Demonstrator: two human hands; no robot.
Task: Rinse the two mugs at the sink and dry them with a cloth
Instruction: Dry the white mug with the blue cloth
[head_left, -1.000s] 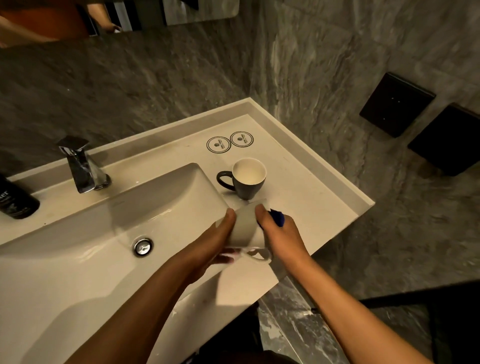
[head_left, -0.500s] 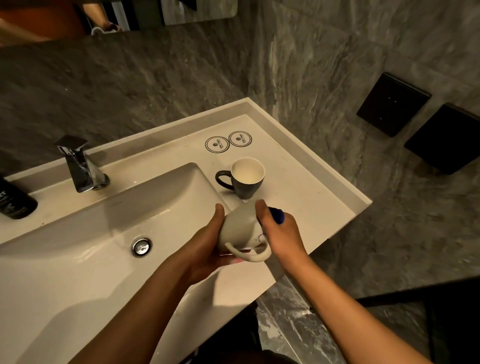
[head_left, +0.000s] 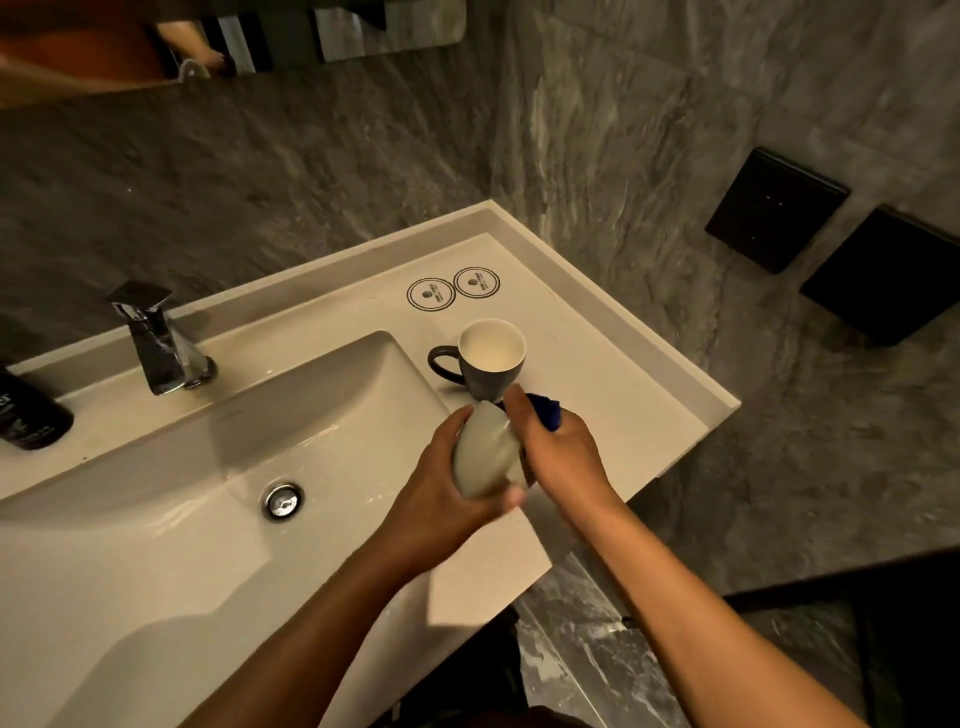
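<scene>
Hands meet over the right-hand ledge of the sink counter (head_left: 597, 332), both closed around a pale mug (head_left: 485, 452) held tilted on its side. The left hand (head_left: 441, 499) cups the mug from the left and below, its fingers curled round the body; the thumb lies along the upper left flank and one fingertip shows past the lower edge of the mug. The right hand (head_left: 563, 457) grips from the right, thumb pressed on the top end of the mug, the other fingers folded and hidden beneath it. A blue cloth (head_left: 545, 413) is bunched inside the right hand, a fold of it sticking out just beyond the knuckles; how far it wraps round the mug cannot be told, and the mug's handle is out of sight. Just past the thumbs of both hands, nearly touching the raised end of the pale mug, a dark mug (head_left: 491, 366) with a white inside stands upright on the counter, its handle pointing left toward the basin (head_left: 218, 478). Farther beyond the fingertips lie two round printed coasters (head_left: 453, 290), side by side near the back edge. Left of the left hand the basin drops away, with the metal drain plug (head_left: 283, 500) well apart from the fingers and a chrome tap (head_left: 156, 338) at the far rim. A dark bottle (head_left: 28, 415) lies at the left border.
</scene>
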